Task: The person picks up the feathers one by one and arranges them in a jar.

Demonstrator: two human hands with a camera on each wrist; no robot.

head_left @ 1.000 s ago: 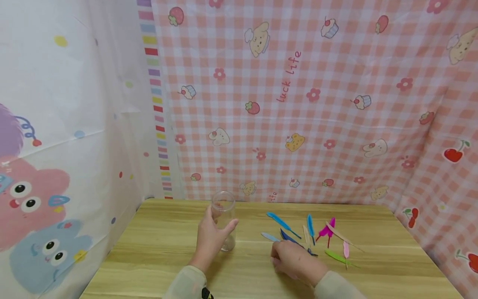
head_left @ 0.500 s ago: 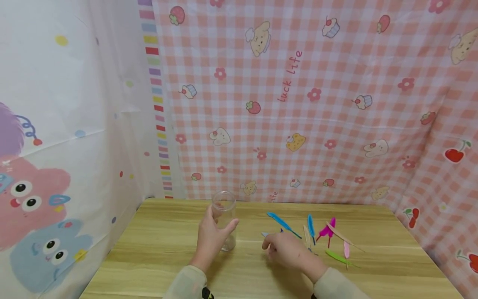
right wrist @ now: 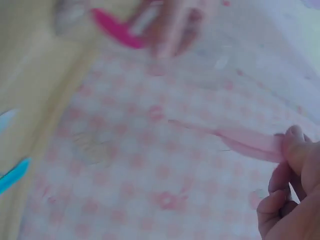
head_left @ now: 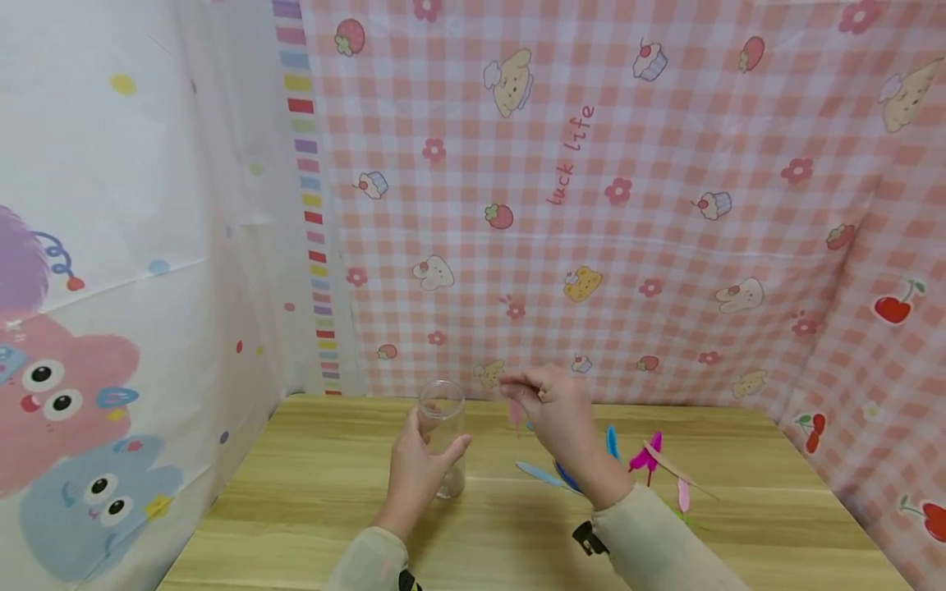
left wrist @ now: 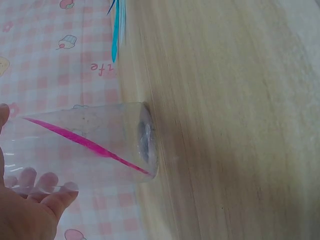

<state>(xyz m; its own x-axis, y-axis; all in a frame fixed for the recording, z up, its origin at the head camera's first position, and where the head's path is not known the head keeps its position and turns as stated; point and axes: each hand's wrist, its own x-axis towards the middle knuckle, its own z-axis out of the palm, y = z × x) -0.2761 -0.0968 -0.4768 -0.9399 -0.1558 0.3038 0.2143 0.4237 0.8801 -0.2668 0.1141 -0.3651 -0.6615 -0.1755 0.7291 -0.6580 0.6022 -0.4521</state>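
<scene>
My left hand (head_left: 420, 469) grips a clear plastic jar (head_left: 445, 425), which stands upright on the table with its mouth uncovered. A magenta feather (left wrist: 90, 145) leans diagonally inside the jar, as the left wrist view shows. Raised right of the jar's rim, my right hand (head_left: 557, 420) pinches a light pink feather (right wrist: 252, 144) between thumb and index finger. The feather hangs quill down, apart from the jar. Partly under my right arm in the head view lie a pale blue feather (head_left: 539, 472) and a dark blue feather (head_left: 565, 476).
On the right of the wooden table (head_left: 296, 509) are more loose feathers: a bright blue feather (head_left: 612, 442), magenta feathers (head_left: 649, 451), a beige feather (head_left: 676, 468) and a pink feather (head_left: 683, 494). A checked cloth (head_left: 665, 246) hangs behind the table.
My right hand has risen from low over the table, up and away from me, to beside the jar's rim; the pink feather now shows below its fingers. My left hand stays around the jar.
</scene>
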